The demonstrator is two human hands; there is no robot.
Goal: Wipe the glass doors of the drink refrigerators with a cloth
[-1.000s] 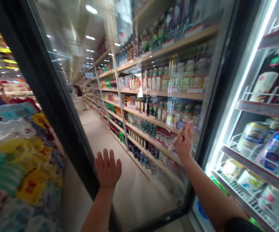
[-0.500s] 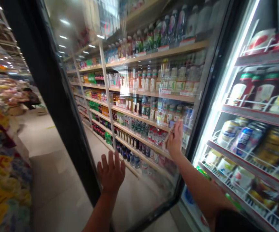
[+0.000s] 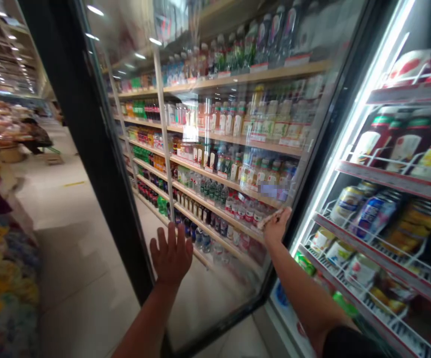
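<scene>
A glass cooler door (image 3: 215, 308) in a dark frame stands swung open before me. My left hand (image 3: 172, 254) is spread with its fingers apart at the lower left of the pane; it appears to rest against the glass. Near the pane's right side, close to the dark frame, my right hand (image 3: 277, 229) is closed on a crumpled, light-coloured cloth (image 3: 269, 219) pressed to the glass. Part of the cloth is hidden behind the fingers.
Lit cooler shelves (image 3: 397, 179) with bottles and cans stand at the right. Shelves of drinks (image 3: 215, 174) show through the glass. Yellow packaged goods (image 3: 2, 258) line the left edge. A person (image 3: 32, 135) sits farther back beside the aisle floor (image 3: 84, 219).
My right hand has moved down and slightly right along the glass with the cloth, its fingers now more bent. My left hand stays in nearly the same place. The view has shifted slightly.
</scene>
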